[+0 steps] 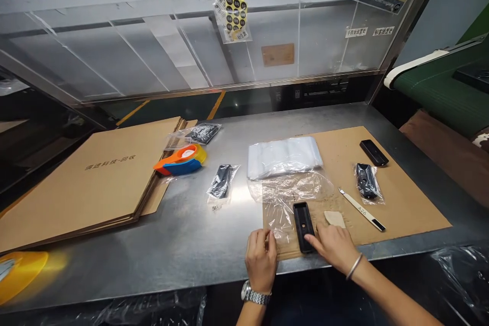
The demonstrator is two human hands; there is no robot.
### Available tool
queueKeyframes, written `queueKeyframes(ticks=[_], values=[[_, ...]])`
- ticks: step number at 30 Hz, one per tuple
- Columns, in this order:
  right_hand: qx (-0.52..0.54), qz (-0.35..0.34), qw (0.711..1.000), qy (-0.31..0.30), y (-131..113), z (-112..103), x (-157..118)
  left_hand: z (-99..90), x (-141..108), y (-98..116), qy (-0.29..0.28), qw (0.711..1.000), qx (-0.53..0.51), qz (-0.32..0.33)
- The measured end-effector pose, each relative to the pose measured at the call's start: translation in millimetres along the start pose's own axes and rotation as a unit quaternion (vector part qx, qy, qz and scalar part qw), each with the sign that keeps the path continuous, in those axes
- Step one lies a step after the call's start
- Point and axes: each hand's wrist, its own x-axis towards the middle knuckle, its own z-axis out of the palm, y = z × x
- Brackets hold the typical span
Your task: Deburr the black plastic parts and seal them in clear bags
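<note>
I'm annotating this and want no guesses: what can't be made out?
All in the head view:
Left hand: curled fingers hide whether it grips the clear film.
Black part: right edge partly hidden by the right hand.
Yellow roll: cut off by the picture's left edge.

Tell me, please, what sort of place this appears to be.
It looks like a packing station, probably in a factory, judging by the stack of flat cardboard, the orange and blue tape dispenser and the pile of clear plastic bags.

white glare on the metal table [237,216], deep shadow beneath it
</note>
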Motion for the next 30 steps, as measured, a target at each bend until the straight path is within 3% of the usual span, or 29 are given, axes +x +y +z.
queueKeyframes(ticks=[3, 8, 11, 14, 21, 26, 30], values=[[0.015, 0.015, 1.000, -0.008, 9, 14, -13, 2.6, -4, 3, -0.025, 0.999, -0.012, -0.022], [0.090, -0.039, 0.995, -0.018, 23, 4, -35, 0.7, -6, 11, -0.053, 0.996, -0.044, -0.055], [0.200, -0.092, 0.969, -0.111, 24, 5, -47, -3.2, -4, 16, -0.084, 0.991, -0.081, -0.066], [0.269, -0.078, 0.946, -0.161, 26, 17, -47, -7.6, -2, 19, -0.128, 0.982, -0.126, -0.061], [0.180, -0.037, 0.982, -0.052, 21, 33, -41, -8.7, -10, 22, -0.162, 0.966, -0.188, -0.068], [0.134, -0.093, 0.986, -0.030, 12, 37, -44, -1.7, -15, 23, -0.140, 0.959, -0.219, -0.116], [0.140, -0.121, 0.982, -0.032, 18, 33, -40, 0.9, -14, 11, -0.103, 0.942, -0.249, -0.199]])
